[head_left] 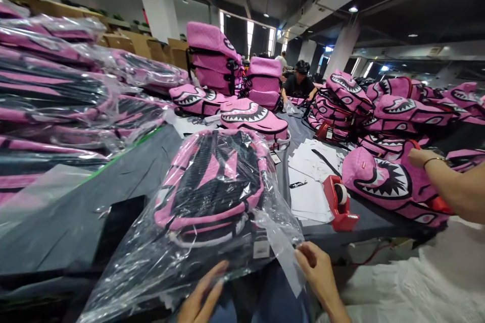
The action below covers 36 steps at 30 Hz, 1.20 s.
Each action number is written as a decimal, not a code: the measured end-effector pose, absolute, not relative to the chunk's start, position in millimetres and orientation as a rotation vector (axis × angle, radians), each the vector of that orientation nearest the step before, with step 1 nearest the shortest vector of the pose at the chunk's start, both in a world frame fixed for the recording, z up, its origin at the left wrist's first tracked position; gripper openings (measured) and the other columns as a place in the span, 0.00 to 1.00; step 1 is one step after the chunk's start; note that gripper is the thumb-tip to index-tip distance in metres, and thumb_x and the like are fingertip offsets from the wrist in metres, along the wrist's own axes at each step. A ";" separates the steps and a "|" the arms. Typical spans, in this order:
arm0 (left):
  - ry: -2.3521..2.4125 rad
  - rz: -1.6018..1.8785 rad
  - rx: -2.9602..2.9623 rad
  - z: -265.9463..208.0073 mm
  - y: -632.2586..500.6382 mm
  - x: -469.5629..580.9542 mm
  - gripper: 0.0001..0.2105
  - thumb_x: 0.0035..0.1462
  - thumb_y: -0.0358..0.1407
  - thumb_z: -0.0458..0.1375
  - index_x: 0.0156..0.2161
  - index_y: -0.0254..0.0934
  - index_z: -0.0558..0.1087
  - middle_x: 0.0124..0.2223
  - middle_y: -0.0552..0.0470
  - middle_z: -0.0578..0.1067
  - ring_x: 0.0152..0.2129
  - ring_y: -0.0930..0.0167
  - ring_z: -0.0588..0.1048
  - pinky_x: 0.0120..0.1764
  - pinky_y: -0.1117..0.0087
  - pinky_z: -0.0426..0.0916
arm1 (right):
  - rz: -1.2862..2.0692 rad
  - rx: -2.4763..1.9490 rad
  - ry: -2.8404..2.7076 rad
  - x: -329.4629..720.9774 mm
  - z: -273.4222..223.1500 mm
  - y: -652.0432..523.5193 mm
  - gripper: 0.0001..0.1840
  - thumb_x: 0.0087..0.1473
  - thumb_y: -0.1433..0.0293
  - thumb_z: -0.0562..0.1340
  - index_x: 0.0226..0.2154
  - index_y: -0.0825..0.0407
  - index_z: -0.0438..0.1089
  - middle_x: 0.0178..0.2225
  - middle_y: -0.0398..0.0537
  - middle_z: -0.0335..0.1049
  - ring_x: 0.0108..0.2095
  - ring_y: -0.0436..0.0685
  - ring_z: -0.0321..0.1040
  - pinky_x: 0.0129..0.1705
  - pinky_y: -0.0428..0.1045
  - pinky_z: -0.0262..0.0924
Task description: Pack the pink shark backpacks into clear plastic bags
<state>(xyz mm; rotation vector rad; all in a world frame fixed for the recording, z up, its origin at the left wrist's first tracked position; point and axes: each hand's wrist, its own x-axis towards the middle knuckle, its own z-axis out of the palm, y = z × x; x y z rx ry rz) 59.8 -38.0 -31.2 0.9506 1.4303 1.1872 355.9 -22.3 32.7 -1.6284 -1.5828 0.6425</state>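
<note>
In front of me lies a pink and black backpack (215, 176), back panel up, inside a clear plastic bag (132, 267). The bag's loose mouth spreads toward me over the table edge. My right hand (316, 272) pinches the bag's right edge, beside a whitish translucent strip (282, 250) that hangs down there. My left hand (200, 295) is at the near edge of the bag with fingers stretched out and apart, touching or very close to the plastic. A small white label (261, 249) shows by the bag's near edge.
Papers (308, 181) and a red tape dispenser (341, 204) lie at right. A dark flat object (119, 229) is at left. Bagged backpacks (53, 86) pile up at left, shark-mouth backpacks (379, 176) at right. A co-worker's arm (454, 181) reaches in; another person (301, 83) works farther back.
</note>
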 end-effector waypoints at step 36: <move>1.375 0.665 2.820 30.0 38.7 96.1 0.16 0.66 0.37 0.53 0.54 0.36 0.76 0.41 0.43 0.82 0.34 0.60 0.82 0.36 0.64 0.74 | 0.606 -1.764 -1.542 303.7 7.4 -37.1 0.04 0.55 0.71 0.62 0.29 0.51 0.72 0.23 0.41 0.73 0.25 0.51 0.67 0.28 0.45 0.52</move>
